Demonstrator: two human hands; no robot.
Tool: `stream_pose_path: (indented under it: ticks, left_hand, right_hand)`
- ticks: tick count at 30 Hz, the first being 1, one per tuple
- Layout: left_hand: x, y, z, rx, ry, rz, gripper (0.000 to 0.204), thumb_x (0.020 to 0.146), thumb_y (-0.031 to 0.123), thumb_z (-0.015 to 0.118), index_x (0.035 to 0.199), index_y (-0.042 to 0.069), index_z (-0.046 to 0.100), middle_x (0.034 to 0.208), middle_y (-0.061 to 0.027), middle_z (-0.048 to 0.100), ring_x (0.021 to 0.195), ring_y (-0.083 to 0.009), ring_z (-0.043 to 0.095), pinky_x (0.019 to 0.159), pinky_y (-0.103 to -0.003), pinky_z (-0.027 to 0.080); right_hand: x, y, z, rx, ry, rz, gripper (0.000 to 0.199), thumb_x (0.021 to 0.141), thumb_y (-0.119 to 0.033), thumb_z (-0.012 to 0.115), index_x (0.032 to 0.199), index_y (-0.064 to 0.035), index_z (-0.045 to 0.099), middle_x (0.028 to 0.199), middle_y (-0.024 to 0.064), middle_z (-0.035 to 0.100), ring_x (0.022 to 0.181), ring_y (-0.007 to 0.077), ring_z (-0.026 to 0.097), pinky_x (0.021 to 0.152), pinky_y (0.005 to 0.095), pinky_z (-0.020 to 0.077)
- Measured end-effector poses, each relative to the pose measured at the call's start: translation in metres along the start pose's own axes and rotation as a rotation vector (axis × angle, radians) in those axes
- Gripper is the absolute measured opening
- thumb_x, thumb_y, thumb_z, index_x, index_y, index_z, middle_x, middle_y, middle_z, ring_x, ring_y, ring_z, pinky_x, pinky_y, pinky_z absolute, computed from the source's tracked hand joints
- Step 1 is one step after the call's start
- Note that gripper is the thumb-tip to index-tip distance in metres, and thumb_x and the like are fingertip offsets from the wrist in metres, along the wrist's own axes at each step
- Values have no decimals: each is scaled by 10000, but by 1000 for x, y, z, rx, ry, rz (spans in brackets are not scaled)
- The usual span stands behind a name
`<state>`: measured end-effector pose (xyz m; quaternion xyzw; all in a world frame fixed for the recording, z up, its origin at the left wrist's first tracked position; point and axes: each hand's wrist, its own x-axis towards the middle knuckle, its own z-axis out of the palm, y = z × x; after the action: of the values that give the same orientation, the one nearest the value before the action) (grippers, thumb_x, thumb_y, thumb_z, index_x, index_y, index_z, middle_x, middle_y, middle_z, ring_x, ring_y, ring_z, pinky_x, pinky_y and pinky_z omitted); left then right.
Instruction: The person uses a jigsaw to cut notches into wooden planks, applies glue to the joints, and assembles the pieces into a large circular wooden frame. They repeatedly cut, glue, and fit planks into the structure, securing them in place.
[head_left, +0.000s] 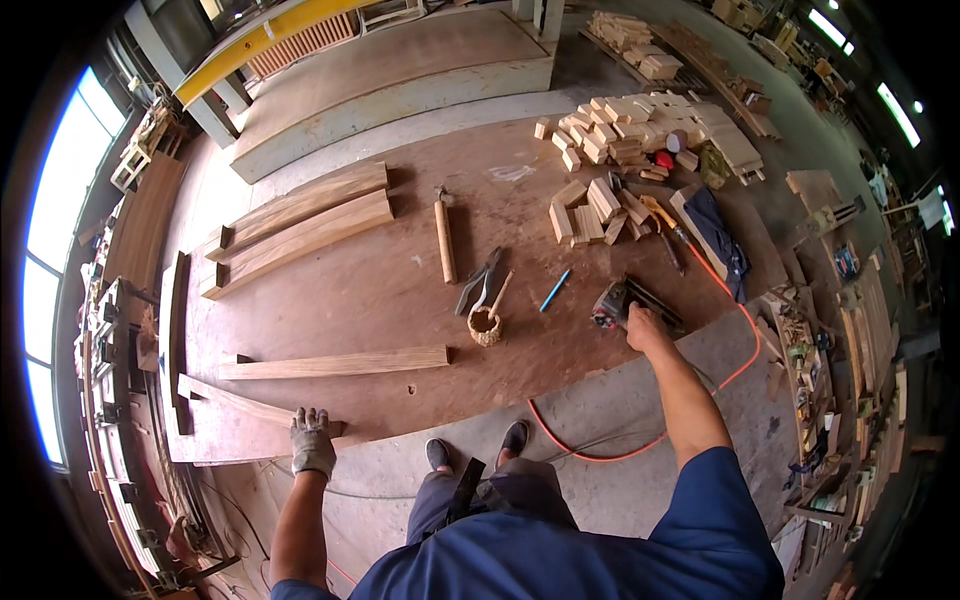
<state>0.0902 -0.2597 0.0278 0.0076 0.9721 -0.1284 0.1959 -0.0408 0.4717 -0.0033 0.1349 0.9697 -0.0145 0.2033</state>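
Observation:
My left hand [313, 446], in a grey work glove, rests by the near end of a slim wooden strip [245, 402]. Its fingers look stretched out and apart over the wood, at the table's front edge. On the right, my bare right hand [645, 328] is closed on a dark handheld power tool [625, 303] that sits on the tabletop; its exact kind is unclear. A straight wooden bar [340, 362] lies beyond my left hand. Farther back are two thicker wooden beams [300, 240], with small blocks at their left ends.
A hammer [445, 240], pliers [480, 282], a small pot [485, 326] of glue-like stuff with a stick, and a blue pen [555, 290] lie mid-table. Cut wood blocks [620, 130] are heaped at the back right. An orange hose [752, 345] loops over the right edge to the floor.

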Motion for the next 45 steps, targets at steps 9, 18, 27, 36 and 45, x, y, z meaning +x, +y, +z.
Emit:
stream_pose_path:
  ticks: [9,18,27,36,45]
  left_hand:
    - [-5,88,-50,-540,254,257,632,823,117,760,1426,83,572,1495,-236,527,1431,-479,433,1193,-568,375]
    - [90,125,-91,-513,206,347,736,850,225,815,1495,44,512,1526,-204,514,1475,-432,408,1244,-528,320]
    - [149,160,-48,-265,58,429,353,993,141,529,1304,87,687,1223,-135,708,1150,-316,647,1072,-447,469]
    - [118,158,-43,-423,200,477,462,882,56,600,1333,103,686,1302,-133,697,1312,-351,582,1223,-491,362]
    - [121,145,-49,-113,123,505,367,964,144,536,1296,155,691,1292,-111,697,1285,-305,609,1196,-495,386]
  right_hand:
    - [55,-115,-56,252,332,-232,281,901,-181,735,1150,-51,720,1173,256,677,1170,420,657,995,519,548]
    - [132,-162,-42,366,238,-239,604,902,-273,784,1433,-35,624,1471,273,564,1403,423,511,1168,479,435]
    - [198,-184,-18,265,173,-268,654,932,-190,770,1526,-48,536,1568,257,502,1487,438,422,1229,489,373]
    - [266,-169,37,286,517,-344,323,826,-166,765,1081,16,690,1208,290,660,1192,454,621,1043,528,502]
    - [197,-160,-8,498,732,-95,101,859,-100,696,819,-69,784,848,196,732,816,365,738,789,449,589]
